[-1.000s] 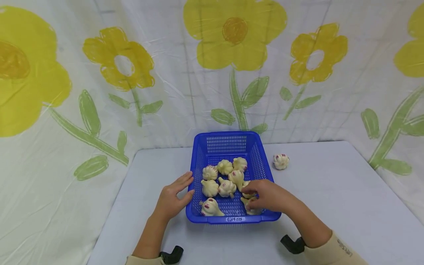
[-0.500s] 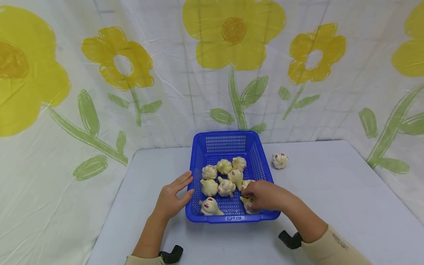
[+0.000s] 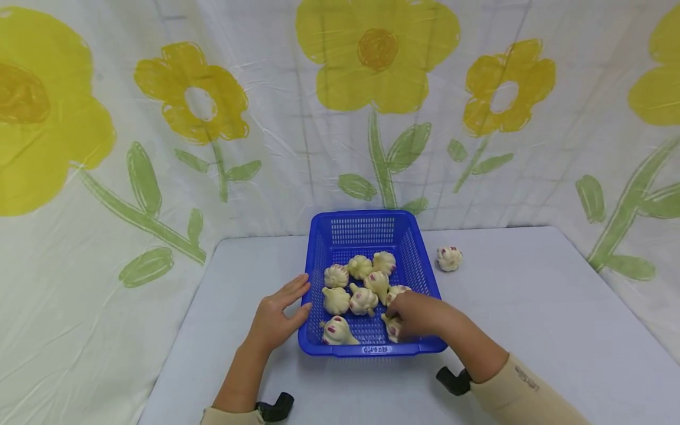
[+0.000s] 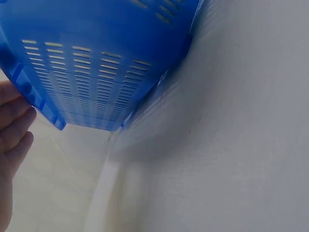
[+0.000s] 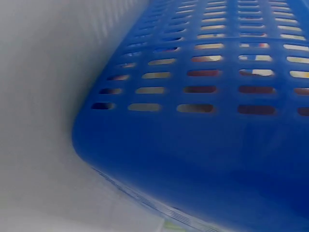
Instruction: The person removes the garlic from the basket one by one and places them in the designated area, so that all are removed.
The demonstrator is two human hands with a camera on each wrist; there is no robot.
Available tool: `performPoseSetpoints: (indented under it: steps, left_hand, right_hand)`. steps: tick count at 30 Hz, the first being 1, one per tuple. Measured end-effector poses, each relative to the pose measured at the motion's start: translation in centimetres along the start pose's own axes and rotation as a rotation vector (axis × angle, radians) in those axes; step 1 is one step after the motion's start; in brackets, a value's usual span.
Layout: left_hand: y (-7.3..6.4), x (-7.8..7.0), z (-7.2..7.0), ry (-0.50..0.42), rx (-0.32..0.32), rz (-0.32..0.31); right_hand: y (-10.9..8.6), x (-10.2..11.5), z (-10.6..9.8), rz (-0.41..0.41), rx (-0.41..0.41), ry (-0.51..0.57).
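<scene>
A blue slotted plastic basket (image 3: 345, 351) sits on the white table with several garlic bulbs (image 3: 363, 301) inside, cream with pinkish patches. My right hand (image 3: 419, 316) reaches into its near right corner, fingers curled down over a garlic bulb (image 3: 392, 328) and gripping it; the fingertips are partly hidden. Another bulb (image 3: 398, 293) lies just beyond that hand. Against the left rim rests my left hand (image 3: 272, 321), fingers extended. In the left wrist view, those fingers (image 4: 19, 123) touch the basket edge (image 4: 46, 108). The right wrist view has the basket's outer wall (image 5: 193, 154), hiding the hand.
One loose garlic bulb (image 3: 449, 258) lies on the table (image 3: 510, 283) right of the basket. Behind the table hangs a white curtain (image 3: 276, 147) printed with yellow flowers. Black devices (image 3: 276, 407) are strapped to both wrists.
My right hand has shifted left inside the basket and closed over the near right garlic bulb, which has moved slightly left with it. The left hand stays at the rim.
</scene>
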State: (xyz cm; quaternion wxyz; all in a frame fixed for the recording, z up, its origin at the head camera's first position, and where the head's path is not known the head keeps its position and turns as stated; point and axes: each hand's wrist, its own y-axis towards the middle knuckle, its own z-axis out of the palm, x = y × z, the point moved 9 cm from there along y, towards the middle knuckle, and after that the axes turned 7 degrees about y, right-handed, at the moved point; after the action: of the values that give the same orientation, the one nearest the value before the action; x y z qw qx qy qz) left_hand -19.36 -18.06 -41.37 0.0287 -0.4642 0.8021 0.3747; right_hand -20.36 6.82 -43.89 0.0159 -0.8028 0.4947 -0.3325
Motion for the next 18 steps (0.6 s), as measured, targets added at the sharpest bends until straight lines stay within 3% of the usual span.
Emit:
performPoseSetpoints:
  steps: [18]
  left_hand:
    - [0.0,0.0,0.0,0.007,-0.014,0.01]
  right_hand:
    - [1.7,1.0,0.9,-0.205,-0.032,0.075]
